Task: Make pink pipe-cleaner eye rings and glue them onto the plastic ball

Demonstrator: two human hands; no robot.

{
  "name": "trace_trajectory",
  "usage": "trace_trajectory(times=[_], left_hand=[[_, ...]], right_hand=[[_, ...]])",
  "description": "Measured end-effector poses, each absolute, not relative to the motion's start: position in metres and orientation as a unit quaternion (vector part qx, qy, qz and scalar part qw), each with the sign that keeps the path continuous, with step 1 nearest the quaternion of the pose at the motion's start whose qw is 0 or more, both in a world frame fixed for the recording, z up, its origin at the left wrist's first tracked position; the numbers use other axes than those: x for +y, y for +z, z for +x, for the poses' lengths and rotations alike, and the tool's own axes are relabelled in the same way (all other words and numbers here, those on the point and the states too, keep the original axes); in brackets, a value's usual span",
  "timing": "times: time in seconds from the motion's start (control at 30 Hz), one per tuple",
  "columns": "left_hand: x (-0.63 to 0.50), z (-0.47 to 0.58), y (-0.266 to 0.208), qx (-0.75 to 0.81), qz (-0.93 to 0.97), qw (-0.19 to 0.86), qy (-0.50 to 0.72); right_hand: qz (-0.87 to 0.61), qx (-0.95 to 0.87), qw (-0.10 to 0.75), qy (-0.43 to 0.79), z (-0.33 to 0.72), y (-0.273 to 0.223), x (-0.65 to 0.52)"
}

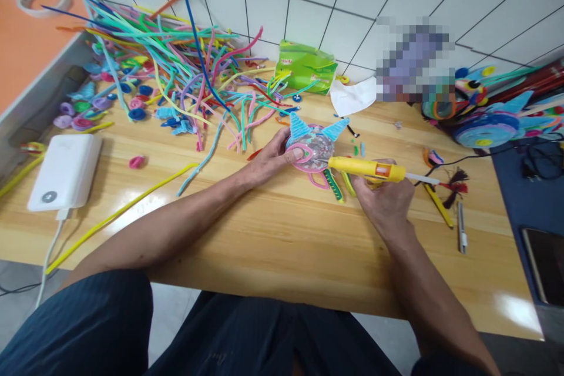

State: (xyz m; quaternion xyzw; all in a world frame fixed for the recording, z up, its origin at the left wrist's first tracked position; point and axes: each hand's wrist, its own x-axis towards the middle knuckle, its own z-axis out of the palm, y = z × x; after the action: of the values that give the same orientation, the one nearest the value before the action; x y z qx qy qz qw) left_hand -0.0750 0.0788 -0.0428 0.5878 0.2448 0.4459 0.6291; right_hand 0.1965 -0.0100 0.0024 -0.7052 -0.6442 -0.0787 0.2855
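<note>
My left hand (pixel 278 157) grips a round craft piece (pixel 321 147) by its left side, the thumb pressed on a pink oval with a green centre. The piece has a clear, glittery middle, two blue pipe-cleaner points on top and pink and green loops below. In my right hand (pixel 386 197) is a yellow hot glue gun (pixel 365 168), a white glue stick jutting from its back. The gun's nozzle points left and meets the craft piece, or nearly so; I cannot tell whether it touches. Fingers of my right hand are partly hidden behind the gun.
A heap of pipe cleaners (pixel 176 53) lies at the back left. A white power bank (pixel 66 171) with a cable stands at left. Behind the craft piece is a green packet (pixel 305 67). At right lie a box cutter (pixel 462 228), finished crafts (pixel 487 129) and a phone (pixel 544 264).
</note>
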Motion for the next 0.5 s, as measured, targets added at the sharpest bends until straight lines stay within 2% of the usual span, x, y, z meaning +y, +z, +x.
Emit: trace_trajectory(times=[0.5], left_hand=[[0.079,-0.076,-0.0448,0.241,0.59,0.63,0.444]], right_hand=[[-0.7,-0.652,0.284,-0.064,0.1994,0.002,-0.0107]])
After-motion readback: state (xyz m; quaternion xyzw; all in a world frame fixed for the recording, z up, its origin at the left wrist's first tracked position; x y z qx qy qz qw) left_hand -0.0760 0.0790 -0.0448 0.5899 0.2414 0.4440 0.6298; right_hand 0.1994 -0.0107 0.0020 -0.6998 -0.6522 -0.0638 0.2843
